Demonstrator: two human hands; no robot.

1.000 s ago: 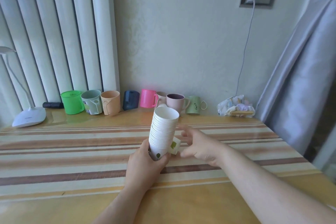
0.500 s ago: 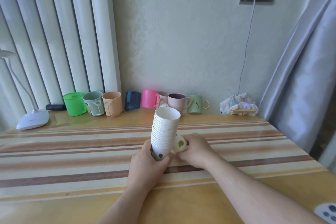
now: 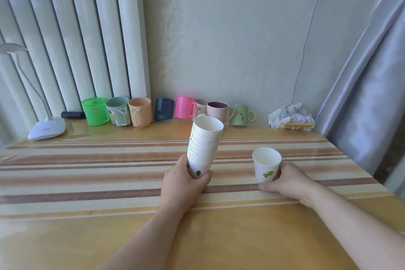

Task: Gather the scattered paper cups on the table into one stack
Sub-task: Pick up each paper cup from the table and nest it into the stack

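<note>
A tall stack of white paper cups point(image 3: 205, 144) with a green leaf mark on the bottom cup leans slightly to the right over the middle of the striped table point(image 3: 87, 173). My left hand point(image 3: 182, 184) is wrapped around the base of the stack. To the right, a single white paper cup point(image 3: 266, 167) with a green leaf print stands upright, its mouth open to the top. My right hand point(image 3: 289, 180) grips this cup from the right side and behind, resting on the table.
A row of coloured mugs point(image 3: 140, 112) lines the back edge by the wall. A white desk lamp point(image 3: 46, 127) stands at the back left, a crumpled bag point(image 3: 291, 117) at the back right. A grey curtain point(image 3: 368, 85) hangs beside the table's right edge.
My right hand has drawn the single cup away from the stack's base, out to the right, and it now stands upright. The left hand still holds the stack in place.
</note>
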